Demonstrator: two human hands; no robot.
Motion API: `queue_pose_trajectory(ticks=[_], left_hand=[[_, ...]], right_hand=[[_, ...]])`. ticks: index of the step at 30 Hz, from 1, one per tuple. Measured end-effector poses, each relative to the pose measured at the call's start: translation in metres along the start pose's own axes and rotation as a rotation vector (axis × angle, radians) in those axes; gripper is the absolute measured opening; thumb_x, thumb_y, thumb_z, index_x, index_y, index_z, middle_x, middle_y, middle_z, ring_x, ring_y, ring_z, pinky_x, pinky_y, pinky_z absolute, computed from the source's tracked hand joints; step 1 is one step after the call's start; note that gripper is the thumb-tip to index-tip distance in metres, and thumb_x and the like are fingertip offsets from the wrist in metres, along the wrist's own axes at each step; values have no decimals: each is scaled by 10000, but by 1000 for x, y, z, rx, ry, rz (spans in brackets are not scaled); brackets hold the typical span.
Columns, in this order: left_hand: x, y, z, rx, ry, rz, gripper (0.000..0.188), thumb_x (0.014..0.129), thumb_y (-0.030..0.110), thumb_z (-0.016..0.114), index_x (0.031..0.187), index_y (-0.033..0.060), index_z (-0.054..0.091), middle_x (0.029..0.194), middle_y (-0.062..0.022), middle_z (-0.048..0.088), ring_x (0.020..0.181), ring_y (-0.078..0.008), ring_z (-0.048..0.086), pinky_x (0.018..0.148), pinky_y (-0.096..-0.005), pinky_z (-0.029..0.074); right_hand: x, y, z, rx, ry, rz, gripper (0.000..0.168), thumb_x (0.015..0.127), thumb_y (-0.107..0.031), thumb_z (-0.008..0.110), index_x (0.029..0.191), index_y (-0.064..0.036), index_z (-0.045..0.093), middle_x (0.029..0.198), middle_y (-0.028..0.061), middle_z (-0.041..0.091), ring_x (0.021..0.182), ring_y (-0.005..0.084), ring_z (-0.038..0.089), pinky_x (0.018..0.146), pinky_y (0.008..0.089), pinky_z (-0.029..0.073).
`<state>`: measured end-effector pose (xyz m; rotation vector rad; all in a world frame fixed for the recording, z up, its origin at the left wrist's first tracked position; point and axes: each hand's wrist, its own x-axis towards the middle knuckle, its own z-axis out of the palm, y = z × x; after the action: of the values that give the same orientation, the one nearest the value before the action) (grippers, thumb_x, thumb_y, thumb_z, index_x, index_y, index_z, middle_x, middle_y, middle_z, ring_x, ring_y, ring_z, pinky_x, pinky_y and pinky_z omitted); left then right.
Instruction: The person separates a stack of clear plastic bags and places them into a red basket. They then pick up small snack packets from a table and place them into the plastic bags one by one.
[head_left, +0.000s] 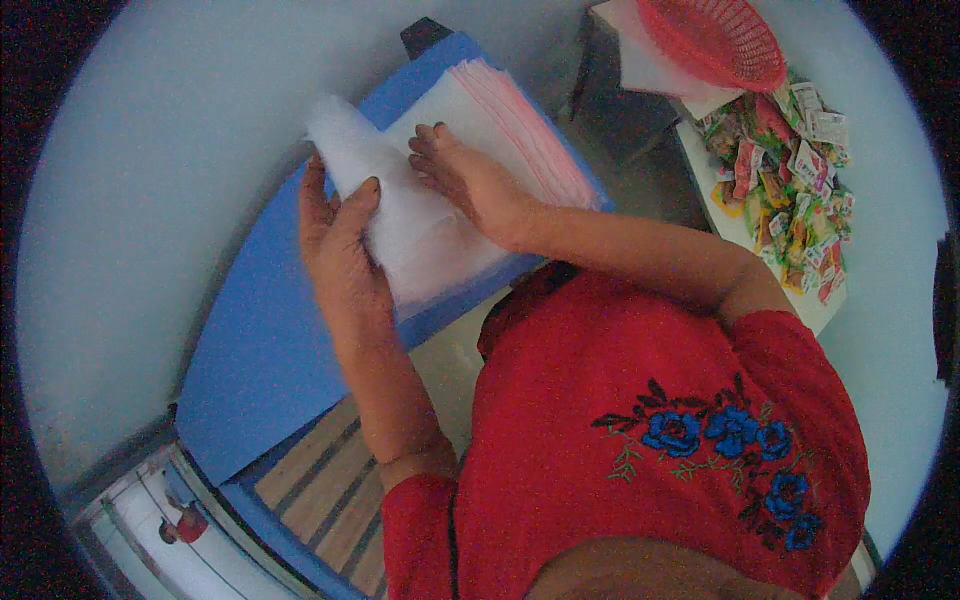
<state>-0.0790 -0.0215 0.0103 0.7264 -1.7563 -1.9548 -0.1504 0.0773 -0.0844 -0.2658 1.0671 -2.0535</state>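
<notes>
Before me lies a stack of thin white sheets (431, 109), perhaps plastic bags, with pink edges along its far right side. It rests on a blue surface (255, 315). My left hand (341, 232) grips a raised, translucent white sheet (360, 161) at its left side, thumb on top and fingers behind. Over the stack, my right hand (480, 184) lies with its palm down and fingers extended towards the left. Its fingertips are near the raised sheet; whether they press on it I cannot tell.
A red plastic basket (739, 41) stands at the upper right. Below it, many small printed food packets (799, 195) are spread over a white tabletop (724, 206). Wooden slats (322, 480) in a blue frame lie at the lower left, near a small red-clad figure (187, 523), possibly reflected.
</notes>
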Motion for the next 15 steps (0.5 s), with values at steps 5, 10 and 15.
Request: queue_pose_trajectory(ticks=[5,10,15], left_hand=[[-1,-2,21,23,-58,34,678,782,-17,611,1382,-10,295,1071,-207,601,930,-233,611,795,-336,497],[-3,-6,32,79,-123,67,661,799,-5,602,1384,5,293,1027,-188,619,890,-206,612,735,-310,500],[-1,-9,41,98,-110,64,652,805,2,605,1381,20,302,953,-164,629,753,-157,603,583,-277,475]], right_hand=[[-19,-37,16,57,75,118,759,919,-593,358,1420,-29,275,1455,134,313,1336,259,300,1093,382,214],[-24,-55,-1,-126,-34,128,702,892,-600,434,1307,-34,433,1275,91,491,1151,215,457,982,408,341],[-43,-85,-10,-216,33,276,673,877,-602,468,1246,-40,482,1191,89,523,1064,201,498,899,375,406]])
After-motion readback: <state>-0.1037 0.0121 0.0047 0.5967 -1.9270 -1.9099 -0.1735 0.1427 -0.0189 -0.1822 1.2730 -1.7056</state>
